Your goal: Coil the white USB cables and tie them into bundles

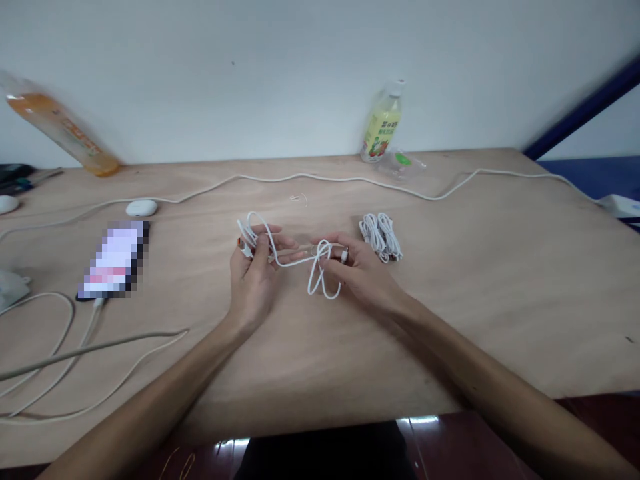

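A white charging cable runs between my two hands, above the middle of the wooden table. My left hand pinches some of its loops and one connector end between thumb and fingers. In my right hand the thumb and fingers grip the other loops, which hang below the fingertips, and a small white plug pokes out there. Just beyond the right hand lie bundled white cables, coiled side by side on the table.
A phone with a cable plugged in lies left, near a white earbud case. An orange drink bottle and a yellow-labelled bottle lean against the wall. A long white cord crosses the table behind my hands.
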`<state>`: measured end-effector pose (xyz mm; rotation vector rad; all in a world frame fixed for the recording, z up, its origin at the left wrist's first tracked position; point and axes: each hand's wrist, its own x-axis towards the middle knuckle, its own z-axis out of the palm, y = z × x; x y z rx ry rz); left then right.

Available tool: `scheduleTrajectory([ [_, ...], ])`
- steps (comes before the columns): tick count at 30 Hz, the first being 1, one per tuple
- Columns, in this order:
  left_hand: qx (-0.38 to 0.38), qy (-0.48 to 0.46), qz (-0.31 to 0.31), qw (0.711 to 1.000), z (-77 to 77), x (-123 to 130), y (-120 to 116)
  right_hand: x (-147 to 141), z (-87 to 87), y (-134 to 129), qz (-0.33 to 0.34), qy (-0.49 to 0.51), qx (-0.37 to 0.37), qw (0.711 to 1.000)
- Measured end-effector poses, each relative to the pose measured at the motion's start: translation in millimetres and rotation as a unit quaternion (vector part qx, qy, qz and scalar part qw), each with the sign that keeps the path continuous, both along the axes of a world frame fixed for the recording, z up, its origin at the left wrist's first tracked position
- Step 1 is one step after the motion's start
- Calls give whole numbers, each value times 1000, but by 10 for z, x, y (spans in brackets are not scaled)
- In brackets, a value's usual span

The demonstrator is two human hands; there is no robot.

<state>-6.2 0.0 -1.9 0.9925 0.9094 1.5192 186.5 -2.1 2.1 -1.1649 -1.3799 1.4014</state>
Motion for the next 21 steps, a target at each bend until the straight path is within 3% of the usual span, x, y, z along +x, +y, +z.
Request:
scheduleTrajectory([
  [4,7,-23,34,999,9,3,21,21,85,-40,28,-8,-23,999],
  [11,33,-67,93,993,-21,-6,92,-16,134,-15,-13,-75,-71,995],
  [15,41,-90,124,987,-38,-33,123,-21,145,16,-68,-106,-73,989],
  [21,17,-72,100,992,-35,-65,128,-5,129,37,-88,-57,-75,992],
])
